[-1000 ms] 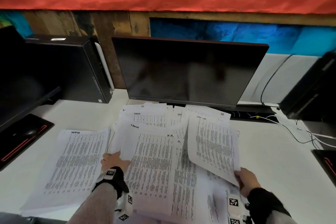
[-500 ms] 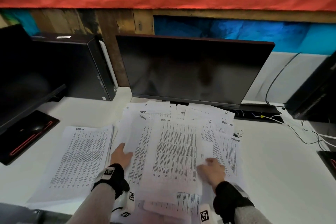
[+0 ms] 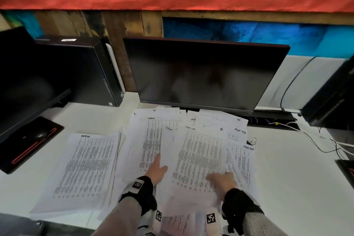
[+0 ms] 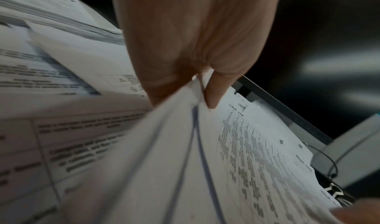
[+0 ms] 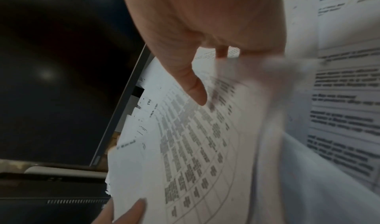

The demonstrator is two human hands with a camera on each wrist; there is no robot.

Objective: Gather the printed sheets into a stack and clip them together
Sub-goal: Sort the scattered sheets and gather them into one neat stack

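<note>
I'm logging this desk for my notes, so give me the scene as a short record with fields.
Left hand: pinches the edge of a sheet
Right hand: on the loose papers, blurred, grip unclear
Separate stack: lies to the left, marked ADMIN
Monitor: dark, behind the papers
Binder clip: on the desk, right of the papers
Clipping: not yet done

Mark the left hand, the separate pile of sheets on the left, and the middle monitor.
left hand (image 3: 156,170): head view, back of the hand.
left pile (image 3: 86,168): head view, middle of its top sheet.
monitor (image 3: 201,76): head view, centre of the dark screen.
</note>
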